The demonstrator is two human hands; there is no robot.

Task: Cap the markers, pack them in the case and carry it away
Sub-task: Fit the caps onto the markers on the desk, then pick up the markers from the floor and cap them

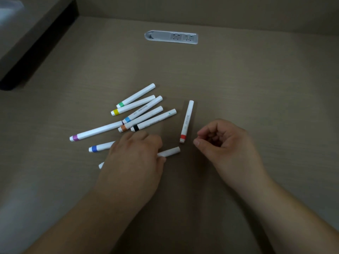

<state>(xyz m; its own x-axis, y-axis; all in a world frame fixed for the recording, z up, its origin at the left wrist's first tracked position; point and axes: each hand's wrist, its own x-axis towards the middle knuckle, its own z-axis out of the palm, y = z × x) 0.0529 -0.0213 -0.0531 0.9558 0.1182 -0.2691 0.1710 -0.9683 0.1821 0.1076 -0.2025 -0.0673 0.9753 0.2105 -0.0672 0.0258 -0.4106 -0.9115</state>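
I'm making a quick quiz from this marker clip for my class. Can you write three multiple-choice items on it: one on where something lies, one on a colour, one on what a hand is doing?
1. Where does the red-banded marker lie?
A. Alone, to the right of the cluster
B. Under the yellow one
C. On the socket strip

2. What colour is the band on the marker farthest from the person?
A. Orange
B. Green
C. Black

3. What is the left hand doing?
A. Resting flat on bare desk
B. Lifted well clear of the markers
C. Holding a white marker down at the desk

Answers: 1 A, it lies apart between the cluster and the right hand. 2 B, its band is green. 3 C, the marker's end sticks out from under the fingers.
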